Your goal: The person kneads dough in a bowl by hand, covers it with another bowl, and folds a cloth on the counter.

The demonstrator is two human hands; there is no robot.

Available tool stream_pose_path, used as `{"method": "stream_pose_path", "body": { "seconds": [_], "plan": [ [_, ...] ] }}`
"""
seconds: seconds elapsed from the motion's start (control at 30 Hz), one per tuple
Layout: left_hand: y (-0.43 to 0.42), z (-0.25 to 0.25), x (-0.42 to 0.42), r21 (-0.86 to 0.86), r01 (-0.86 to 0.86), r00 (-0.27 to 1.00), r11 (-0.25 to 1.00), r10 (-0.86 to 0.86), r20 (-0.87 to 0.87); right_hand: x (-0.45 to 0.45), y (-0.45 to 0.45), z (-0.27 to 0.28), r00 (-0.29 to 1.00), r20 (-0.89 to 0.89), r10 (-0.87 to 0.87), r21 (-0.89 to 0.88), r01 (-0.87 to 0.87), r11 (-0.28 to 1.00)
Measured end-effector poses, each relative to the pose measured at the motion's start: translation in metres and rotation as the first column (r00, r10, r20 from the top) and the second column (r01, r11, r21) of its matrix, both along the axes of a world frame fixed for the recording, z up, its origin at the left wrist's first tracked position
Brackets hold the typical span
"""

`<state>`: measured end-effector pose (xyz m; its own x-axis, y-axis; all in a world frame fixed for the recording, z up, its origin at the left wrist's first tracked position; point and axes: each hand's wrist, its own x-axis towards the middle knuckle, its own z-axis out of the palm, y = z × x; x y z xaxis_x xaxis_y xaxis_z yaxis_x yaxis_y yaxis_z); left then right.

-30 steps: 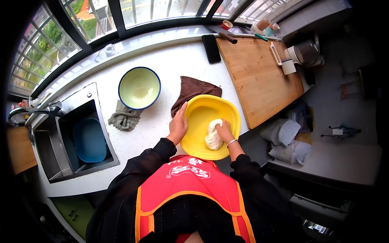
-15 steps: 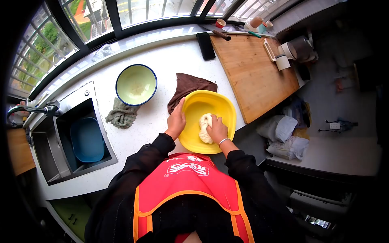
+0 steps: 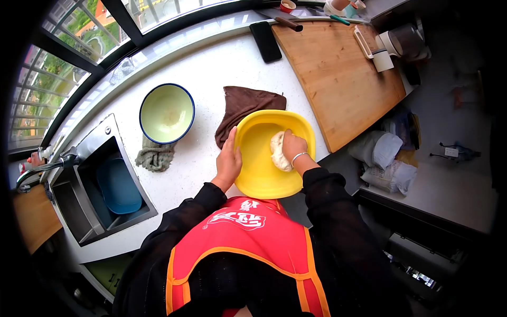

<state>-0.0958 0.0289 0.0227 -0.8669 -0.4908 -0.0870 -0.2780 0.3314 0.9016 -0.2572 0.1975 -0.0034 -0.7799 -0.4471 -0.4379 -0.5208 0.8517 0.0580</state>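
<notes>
A yellow plastic basin (image 3: 253,171) sits at the counter's front edge, close to the red apron. My left hand (image 3: 228,164) grips its left rim, thumb toward the inside. Inside the basin, a pale lump of dough (image 3: 278,153) lies against the right side. My right hand (image 3: 294,148) is closed on the dough's right part, its fingers curled and partly hidden from view. Behind the basin a brown cloth (image 3: 248,103) is spread on the counter, partly covered by the basin's rim.
A cream bowl with a blue rim (image 3: 141,119) stands left, beside a grey-green cloth (image 3: 155,158). The sink (image 3: 153,210) holds a blue tub (image 3: 121,187). On the right lies a large wooden board (image 3: 338,84); a black phone (image 3: 265,42) rests by its corner.
My right hand and the dough have shifted to the right inside the basin, and the hand is more curled. My left hand stays on the rim. The whole view has tilted slightly.
</notes>
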Motion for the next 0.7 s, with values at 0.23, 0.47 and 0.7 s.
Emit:
{"method": "stream_pose_path", "body": {
  "seconds": [0.23, 0.47, 0.7],
  "plan": [
    [0.003, -0.008, -0.005, -0.115, -0.017, 0.995, 0.993, 0.005, -0.101, -0.004, -0.011, -0.005, 0.998, 0.012, -0.068, -0.016, 0.068, 0.998],
    [0.004, -0.015, -0.009, -0.125, -0.042, 0.988, 0.991, 0.023, -0.154, -0.006, -0.014, -0.002, 0.996, 0.0, -0.091, -0.015, 0.091, 0.996],
    [0.012, -0.021, -0.013, -0.073, -0.133, 0.971, 0.988, 0.115, -0.207, 0.074, 0.007, 0.086, 0.976, 0.213, 0.041, -0.265, 0.018, 0.964]
  ]
}}
